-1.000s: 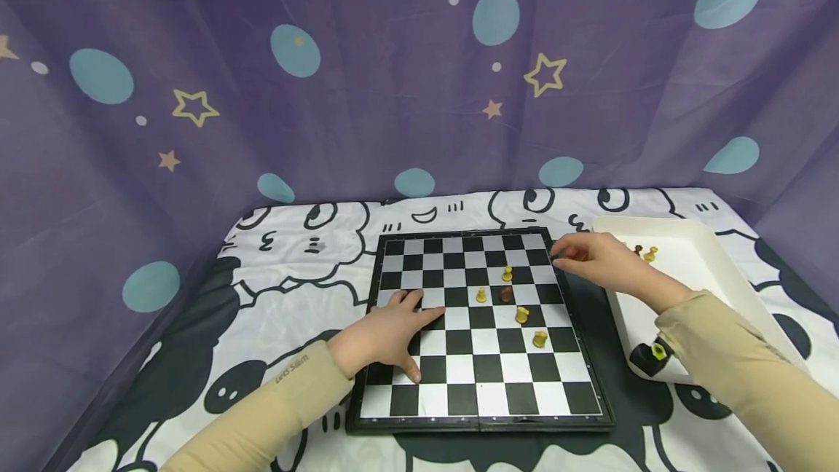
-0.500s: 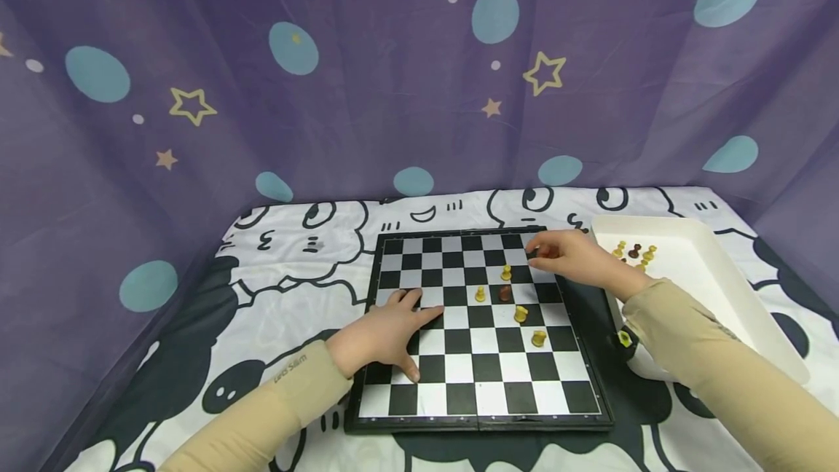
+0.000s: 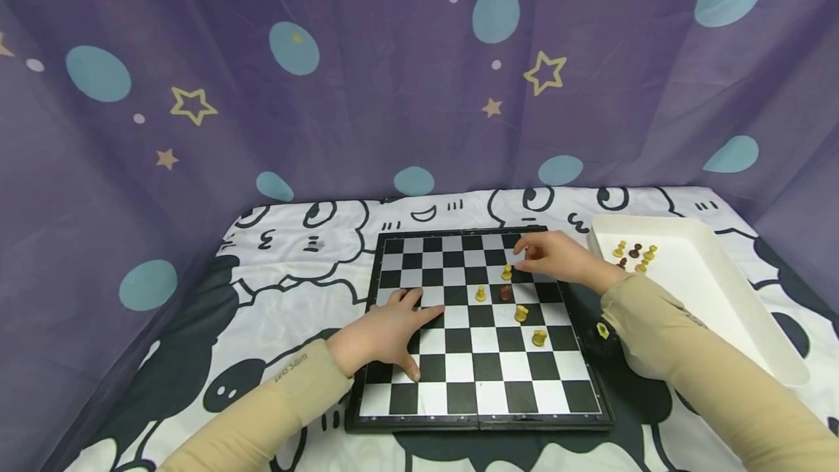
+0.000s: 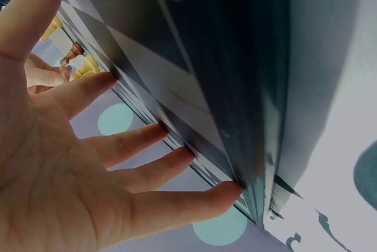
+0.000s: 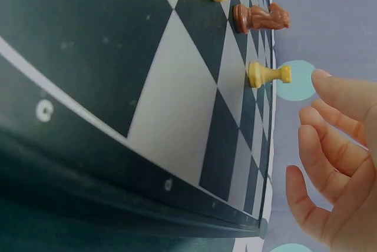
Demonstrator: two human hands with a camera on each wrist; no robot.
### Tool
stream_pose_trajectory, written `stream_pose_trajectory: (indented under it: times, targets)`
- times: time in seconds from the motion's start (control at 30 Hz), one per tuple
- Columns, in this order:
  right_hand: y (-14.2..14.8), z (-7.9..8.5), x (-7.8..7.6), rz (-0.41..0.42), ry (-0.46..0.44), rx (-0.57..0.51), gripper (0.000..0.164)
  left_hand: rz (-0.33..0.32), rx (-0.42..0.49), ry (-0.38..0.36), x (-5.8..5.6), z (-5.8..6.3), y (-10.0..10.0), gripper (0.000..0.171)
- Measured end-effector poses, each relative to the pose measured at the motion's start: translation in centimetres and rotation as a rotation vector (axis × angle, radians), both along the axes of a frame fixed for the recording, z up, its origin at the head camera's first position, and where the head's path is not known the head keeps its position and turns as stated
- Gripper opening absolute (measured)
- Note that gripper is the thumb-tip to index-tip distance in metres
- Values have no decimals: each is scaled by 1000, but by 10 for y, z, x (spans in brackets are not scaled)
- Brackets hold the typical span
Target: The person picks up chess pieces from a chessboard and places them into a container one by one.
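A black-and-white chessboard [image 3: 485, 363] lies on the cloth. My left hand [image 3: 387, 333] rests with spread fingers on the board's left part; in the left wrist view its fingertips touch the squares. Over the far right squares hovers my right hand [image 3: 553, 257], fingers loosely bent and holding nothing. A small yellow chess piece [image 3: 507, 272], flat-topped like a rook [image 5: 270, 74] in the right wrist view, stands just beside its fingertips. Nearby stand a brown knight [image 3: 506, 293], a small yellow piece [image 3: 481, 293], a yellow knight [image 3: 521, 313] and another yellow piece [image 3: 539, 339].
A white tray [image 3: 741, 304] sits right of the board, with several yellow and brown chess pieces [image 3: 634, 250] at its far left; the right sleeve covers part of it. A purple patterned curtain [image 3: 367, 130] hangs behind the cloth [image 3: 295, 261].
My right hand has moved left from the board's right edge to beside the far yellow piece, uncovering more pieces in the tray. The left hand and the board pieces have stayed put.
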State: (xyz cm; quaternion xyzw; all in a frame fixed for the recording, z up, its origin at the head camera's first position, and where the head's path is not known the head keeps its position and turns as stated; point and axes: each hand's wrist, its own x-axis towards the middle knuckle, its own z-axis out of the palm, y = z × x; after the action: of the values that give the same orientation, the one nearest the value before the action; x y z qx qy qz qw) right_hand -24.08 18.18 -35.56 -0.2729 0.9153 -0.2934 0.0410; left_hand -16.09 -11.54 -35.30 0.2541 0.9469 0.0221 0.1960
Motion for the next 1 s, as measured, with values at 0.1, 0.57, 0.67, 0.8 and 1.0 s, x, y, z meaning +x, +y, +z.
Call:
stream_pose_trajectory:
  times: [0.1, 0.57, 0.67, 0.8, 1.0]
  targets:
    - [-1, -2, -3, -1, -5, 8, 22, -2, -2, 4, 0, 1, 0, 104]
    - [-13, -12, -8, 30, -46, 67, 22, -2, 4, 2, 0, 1, 0, 104]
    - [-14, -13, -8, 32, -49, 80, 19, -3, 2, 1, 0, 1, 1, 104]
    - [-15, -15, -8, 29, -62, 82, 17, -1, 5, -1, 1, 2, 1, 105]
    - [-16, -16, -7, 22, -70, 81, 14, 3, 10, -2, 2, 3, 1, 104]
